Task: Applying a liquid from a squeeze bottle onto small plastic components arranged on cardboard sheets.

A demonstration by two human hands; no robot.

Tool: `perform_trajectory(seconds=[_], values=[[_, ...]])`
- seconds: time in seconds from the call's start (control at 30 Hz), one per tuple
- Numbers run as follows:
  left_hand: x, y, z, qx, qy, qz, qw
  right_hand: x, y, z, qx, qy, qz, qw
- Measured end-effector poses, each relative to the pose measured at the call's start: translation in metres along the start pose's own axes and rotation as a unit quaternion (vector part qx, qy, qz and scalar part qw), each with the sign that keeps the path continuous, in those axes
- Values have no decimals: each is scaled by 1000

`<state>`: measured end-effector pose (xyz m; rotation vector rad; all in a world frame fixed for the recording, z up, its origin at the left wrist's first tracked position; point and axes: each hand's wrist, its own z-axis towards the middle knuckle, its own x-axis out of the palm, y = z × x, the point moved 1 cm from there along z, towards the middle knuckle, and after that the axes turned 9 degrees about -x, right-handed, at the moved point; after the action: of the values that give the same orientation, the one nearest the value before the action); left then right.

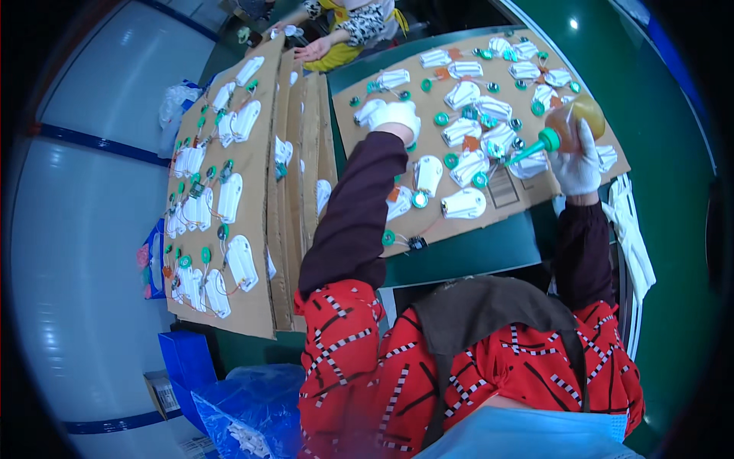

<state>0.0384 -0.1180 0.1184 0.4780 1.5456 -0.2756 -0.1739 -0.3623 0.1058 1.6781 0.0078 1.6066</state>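
Observation:
My right hand [579,162], in a white glove, is wrapped round a squeeze bottle [585,122] with amber contents. The bottle is tilted, and its green nozzle [541,145] points down and left toward the white plastic housings on a cardboard sheet [501,187]. My left hand [394,118], also gloved in white, rests over a white housing [367,113] near the sheet's left edge. Its fingers merge with the white housing, so their grip cannot be made out. Green round parts [441,118] and thin wires are attached to the housings.
On the left, stacked cardboard sheets [260,176] bear more white housings. Below them are a blue box [186,359] and a blue plastic bag [256,409] with white pieces. Another person's hand [313,50] is at the top. White cloth [631,237] hangs at the right.

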Motion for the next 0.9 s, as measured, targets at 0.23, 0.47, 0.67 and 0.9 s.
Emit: perform_trajectory(seconds=[0.23,0.47,0.67,0.9], values=[[12,-10,10,-10,39,-21,999,3,2,10,-35,-29,-22,999],[29,3,17,3,-24,-35,999,7,-15,25,-33,-36,3,999],[8,13,17,-134,-31,-43,990,7,-23,27,-34,-27,2,999],[-10,-7,16,-84,57,49,994,-43,-16,19,-73,14,-20,997]])
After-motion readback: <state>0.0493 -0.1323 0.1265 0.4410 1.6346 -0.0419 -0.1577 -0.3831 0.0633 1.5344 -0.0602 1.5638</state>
